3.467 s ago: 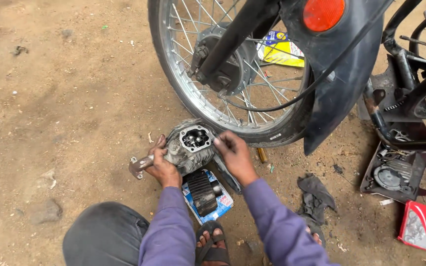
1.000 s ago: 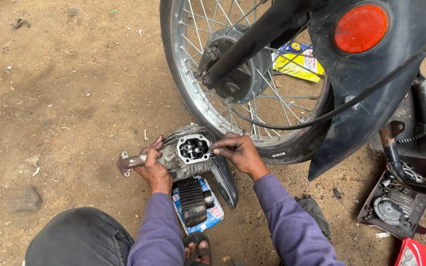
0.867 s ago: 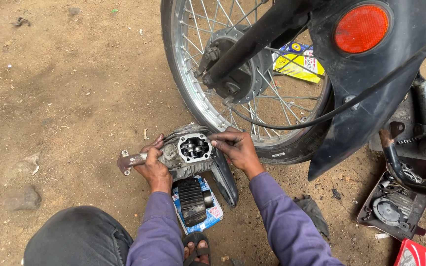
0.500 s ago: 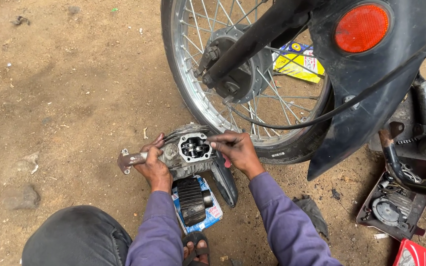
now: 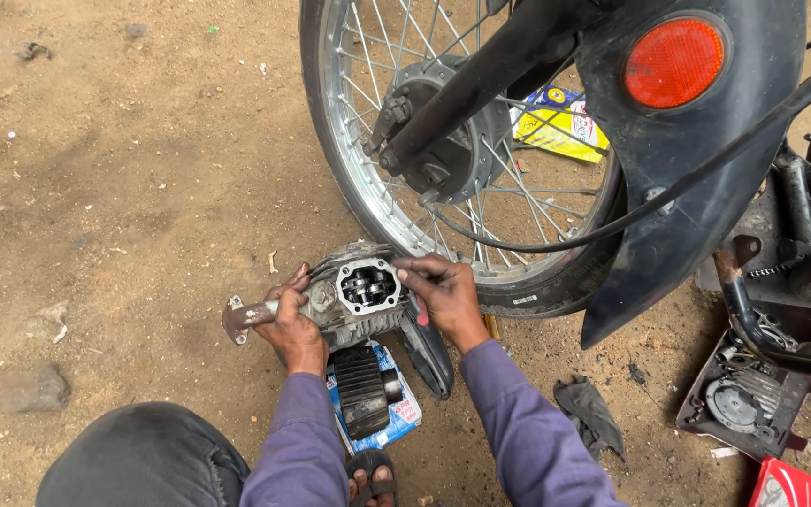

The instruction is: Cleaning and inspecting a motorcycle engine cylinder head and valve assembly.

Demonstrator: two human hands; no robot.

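Our left hand (image 5: 291, 324) grips the one cylinder head (image 5: 357, 293); our right hand (image 5: 445, 296) pinches its rim, fingers together.

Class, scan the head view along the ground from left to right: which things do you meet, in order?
Grey stone → left hand → engine head → right hand → dark rag → tray of parts → red box.
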